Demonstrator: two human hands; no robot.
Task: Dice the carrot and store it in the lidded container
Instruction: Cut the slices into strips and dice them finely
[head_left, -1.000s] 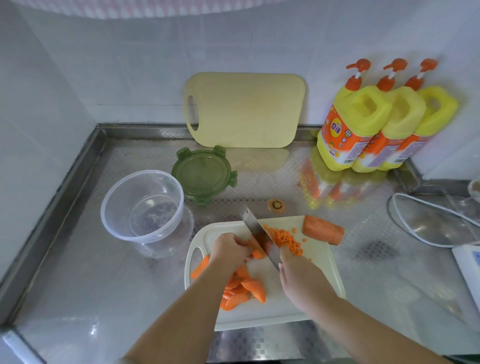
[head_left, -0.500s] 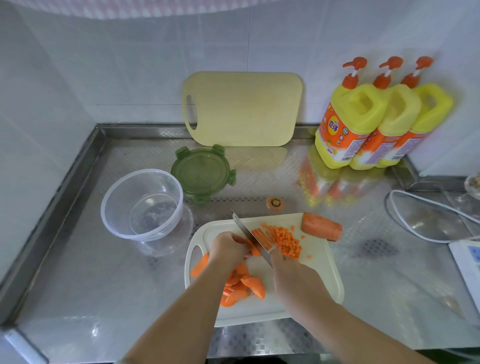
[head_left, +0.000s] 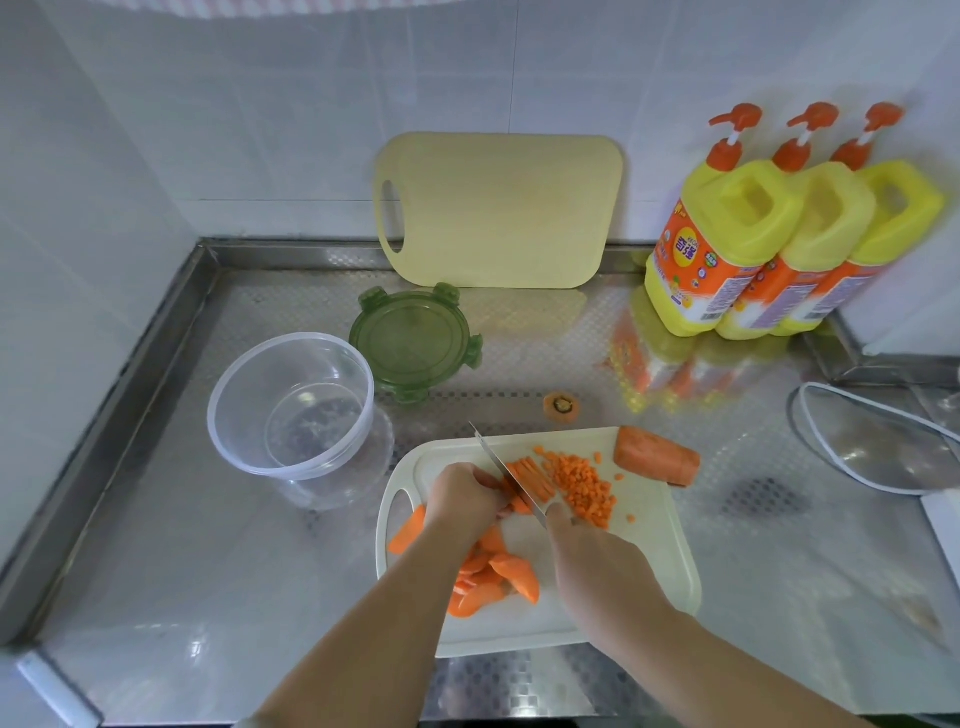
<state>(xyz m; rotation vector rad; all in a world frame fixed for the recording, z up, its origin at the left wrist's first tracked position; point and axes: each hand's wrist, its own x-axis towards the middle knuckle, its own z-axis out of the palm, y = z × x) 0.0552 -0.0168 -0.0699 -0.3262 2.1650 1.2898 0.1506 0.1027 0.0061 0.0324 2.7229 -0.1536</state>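
Observation:
On the white cutting board (head_left: 649, 545) my left hand (head_left: 462, 499) pins down a carrot piece with curled fingers. My right hand (head_left: 597, 556) grips the handle of a knife (head_left: 511, 480) whose blade stands on the carrot right beside my left fingers. Thin carrot strips (head_left: 530, 475) lie just right of the blade, with a pile of diced carrot (head_left: 582, 483) beyond them. Carrot slices (head_left: 493, 577) lie near my left wrist. A thick carrot chunk (head_left: 657, 457) rests on the board's far right corner. The clear container (head_left: 291, 405) stands empty at left, its green lid (head_left: 413, 345) behind it.
A yellow cutting board (head_left: 498, 208) leans on the back wall. Three yellow pump bottles (head_left: 769, 244) stand at the back right. A carrot end (head_left: 561, 406) lies on the steel counter behind the board. A glass lid (head_left: 878, 441) lies at right.
The knife has shifted left along the carrot and cut more thin strips. My left hand has drawn back to the left with it.

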